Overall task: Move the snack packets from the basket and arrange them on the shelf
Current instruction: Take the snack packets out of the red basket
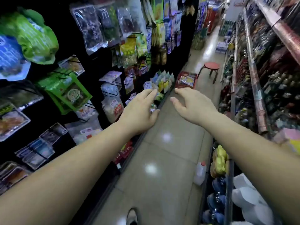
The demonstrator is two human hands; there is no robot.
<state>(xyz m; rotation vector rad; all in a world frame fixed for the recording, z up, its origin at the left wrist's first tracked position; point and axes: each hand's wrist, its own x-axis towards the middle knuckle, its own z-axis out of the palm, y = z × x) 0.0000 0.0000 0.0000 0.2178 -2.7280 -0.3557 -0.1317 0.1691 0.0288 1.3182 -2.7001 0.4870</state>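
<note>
Both arms are seen stretched forward down the aisle. The left hand (142, 109) is held with fingers nearly straight, just over the front edge of the low shelf (167, 95), beside the upright row of packets (164, 78) stood there; nothing is seen gripped in it, though contact with the nearest packet cannot be told. The right hand (193, 106) is spread open, fingers loosely bent, palm down above the floor (170, 143), and nothing is held in it. The red basket (179, 78) is set on the floor just beyond the far end of that row, near a red stool (211, 66); snack packets (186, 81) are seen lying flat inside it. The step in hand is judged to be a reach to the basket for more packets. It would be done well if the basket were first approached closer, packets lifted from the top of the pile by their edges and not crushed, then stood upright in the row, flush with the shelf's front edge, the left hand being used to steady the row against toppling
</note>
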